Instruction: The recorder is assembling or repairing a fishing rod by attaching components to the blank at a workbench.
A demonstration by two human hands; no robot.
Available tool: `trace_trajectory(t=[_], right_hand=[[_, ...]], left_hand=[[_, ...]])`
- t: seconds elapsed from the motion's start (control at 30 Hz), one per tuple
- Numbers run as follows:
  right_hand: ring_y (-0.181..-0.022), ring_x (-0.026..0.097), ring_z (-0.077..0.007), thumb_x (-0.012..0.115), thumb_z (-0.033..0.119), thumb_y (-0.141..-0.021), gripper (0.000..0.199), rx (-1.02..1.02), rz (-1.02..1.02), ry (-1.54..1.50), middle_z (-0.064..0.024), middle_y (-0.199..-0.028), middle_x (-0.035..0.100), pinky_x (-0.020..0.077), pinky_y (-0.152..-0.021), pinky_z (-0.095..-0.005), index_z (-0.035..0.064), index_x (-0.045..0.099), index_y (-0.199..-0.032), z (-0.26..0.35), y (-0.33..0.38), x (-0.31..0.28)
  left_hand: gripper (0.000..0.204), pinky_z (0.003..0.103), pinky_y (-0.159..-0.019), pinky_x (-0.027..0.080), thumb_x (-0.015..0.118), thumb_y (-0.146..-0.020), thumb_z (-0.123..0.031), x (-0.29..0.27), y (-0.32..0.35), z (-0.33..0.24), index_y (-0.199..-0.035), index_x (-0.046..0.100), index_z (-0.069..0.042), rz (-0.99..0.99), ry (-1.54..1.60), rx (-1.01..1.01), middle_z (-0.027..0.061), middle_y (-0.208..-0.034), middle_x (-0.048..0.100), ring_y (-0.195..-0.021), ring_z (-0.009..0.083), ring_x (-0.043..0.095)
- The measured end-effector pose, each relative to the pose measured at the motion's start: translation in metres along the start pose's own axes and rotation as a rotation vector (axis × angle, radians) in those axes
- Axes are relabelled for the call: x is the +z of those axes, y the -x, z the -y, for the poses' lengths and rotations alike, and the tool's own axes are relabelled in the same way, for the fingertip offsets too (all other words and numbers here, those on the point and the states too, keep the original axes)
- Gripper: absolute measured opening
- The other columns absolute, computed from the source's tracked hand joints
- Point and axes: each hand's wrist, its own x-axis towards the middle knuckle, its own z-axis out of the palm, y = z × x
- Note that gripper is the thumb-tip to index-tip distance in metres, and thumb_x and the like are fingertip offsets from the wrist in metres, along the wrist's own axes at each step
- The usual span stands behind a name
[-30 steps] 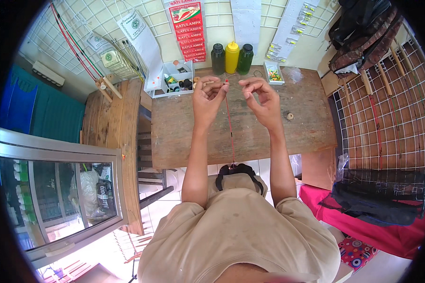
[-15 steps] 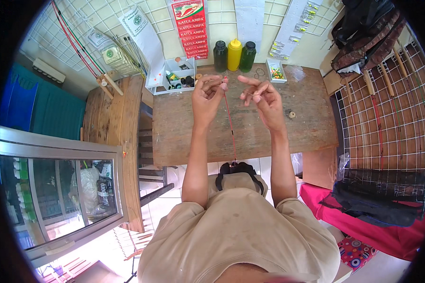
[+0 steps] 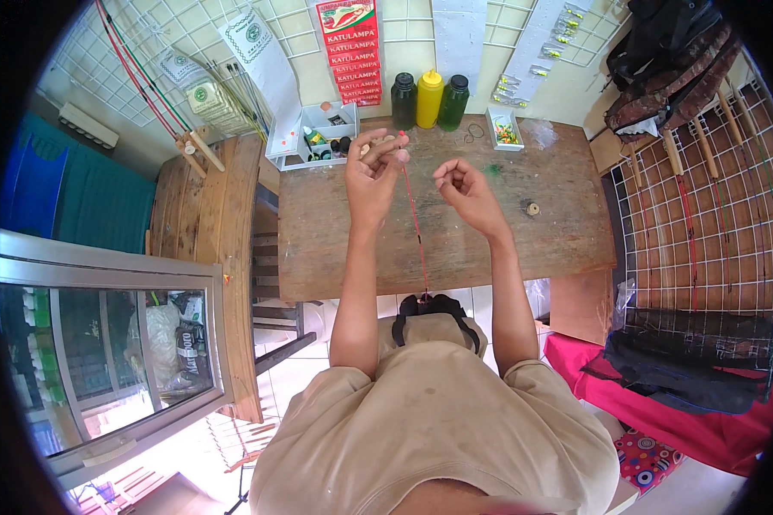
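At the far left a wooden side bench (image 3: 219, 215) stands beside the worktop (image 3: 335, 249); a white compartment tray (image 3: 313, 137) of small parts sits at the worktop's back edge; the left hand (image 3: 374, 172) is raised just in front of it, its fingers (image 3: 395, 148) pressed together, pinching the upper end of a thin red rod (image 3: 415, 223), which runs down from the pinch toward the person's body, over the worktop and not lying on it; the rod looks light, slender and springy, likely to bend or snap if gripped hard mid-length, so it is best held near an end with a light pinch; the right hand (image 3: 468, 190) hovers just beside the rod, fingers curled together, perhaps pinching a fine line, too thin to tell; three bottles (image 3: 429, 99) stand behind; a small ring (image 3: 532, 208) lies to the right.
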Motion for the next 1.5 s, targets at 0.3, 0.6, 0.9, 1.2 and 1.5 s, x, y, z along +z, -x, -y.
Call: trace_trajectory(t=[0.3, 0.6, 0.9, 1.2, 1.5], right_hand=[[-0.072, 0.05, -0.0042, 0.06, 0.018, -0.089, 0.017, -0.016, 0.068, 0.139, 0.0016, -0.083, 0.064, 0.0415, -0.066, -0.0208, 0.0015, 0.067, -0.091, -0.006, 0.005, 0.003], [-0.087, 0.05, -0.018, 0.064, 0.024, -0.082, 0.015, -0.11, 0.067, 0.585, -0.0054, -0.083, 0.066, 0.0427, -0.073, -0.0321, 0.0113, 0.07, -0.086, -0.018, 0.008, -0.004], [-0.091, 0.054, -0.0269, 0.062, 0.016, -0.081, 0.011, -0.173, 0.03, 0.665, -0.0088, -0.077, 0.061, 0.0384, -0.09, -0.0419, 0.0097, 0.07, -0.078, -0.033, 0.004, -0.001], [-0.074, 0.061, -0.0274, 0.061, 0.011, -0.082, 0.01, -0.095, -0.129, 0.665, -0.0095, -0.078, 0.066, 0.0324, -0.1, -0.047, 0.0067, 0.07, -0.081, -0.045, 0.0, 0.001], [-0.071, 0.06, -0.0151, 0.064, 0.013, -0.081, 0.015, 0.02, -0.316, 0.447, -0.012, -0.077, 0.068, 0.047, -0.067, -0.0275, 0.0014, 0.071, -0.088, -0.053, -0.003, 0.001]], left_hand=[[0.04, 0.026, -0.077, 0.049, 0.066, -0.082, -0.003, -0.006, -0.004, 0.002, -0.116, 0.045, -0.003, -0.003, -0.037, 0.007, 0.0167, -0.109, 0.063, -0.082, 0.0122, 0.06], [0.038, 0.02, -0.068, 0.046, 0.068, -0.081, -0.006, -0.009, -0.006, 0.006, -0.113, 0.047, -0.004, -0.039, -0.03, 0.047, 0.0141, -0.107, 0.064, -0.074, 0.0064, 0.057], [0.041, 0.021, -0.069, 0.045, 0.07, -0.08, -0.007, -0.013, -0.007, 0.014, -0.114, 0.046, -0.004, -0.092, -0.027, 0.073, 0.0151, -0.113, 0.061, -0.075, 0.0066, 0.057], [0.042, 0.02, -0.067, 0.045, 0.07, -0.08, -0.007, -0.019, -0.006, 0.011, -0.115, 0.047, -0.003, -0.081, -0.091, 0.076, 0.015, -0.113, 0.06, -0.074, 0.0066, 0.056], [0.042, 0.021, -0.074, 0.047, 0.066, -0.08, 0.001, -0.022, 0.002, 0.008, -0.118, 0.047, -0.001, 0.002, -0.073, 0.023, 0.0132, -0.113, 0.06, -0.085, 0.0091, 0.059]])
